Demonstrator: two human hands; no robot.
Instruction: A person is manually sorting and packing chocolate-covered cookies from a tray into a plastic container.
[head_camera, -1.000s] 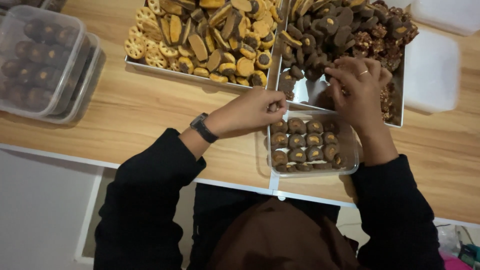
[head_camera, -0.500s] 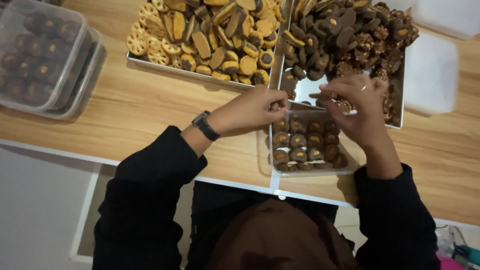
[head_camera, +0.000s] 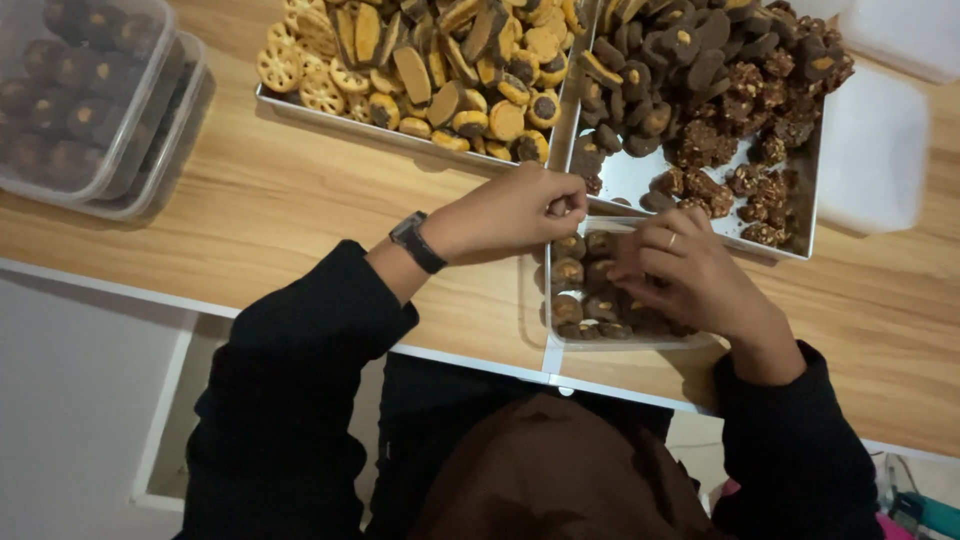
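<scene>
Head view: a small clear rectangular plastic container (head_camera: 560, 330), filled with rows of round dark-brown cookies (head_camera: 567, 272), sits on the light wooden table (head_camera: 270, 215) near its front edge. The right hand (head_camera: 680, 270) rests over the container's right half, fingers curled down onto the cookies; whether they grip one cannot be told. The left hand (head_camera: 515, 210), wearing a black wristwatch (head_camera: 417, 242), is pinched together just above the container's rear left corner; any item between its fingertips is too small to identify. Directly behind the container lies a metal tray of dark chocolate cookies and nut clusters (head_camera: 640, 178). Touching that tray's left side is a metal tray of yellow and brown mixed cookies (head_camera: 300, 108). Stacked lidded plastic tubs of dark cookies (head_camera: 130, 150) stand at the far left.
</scene>
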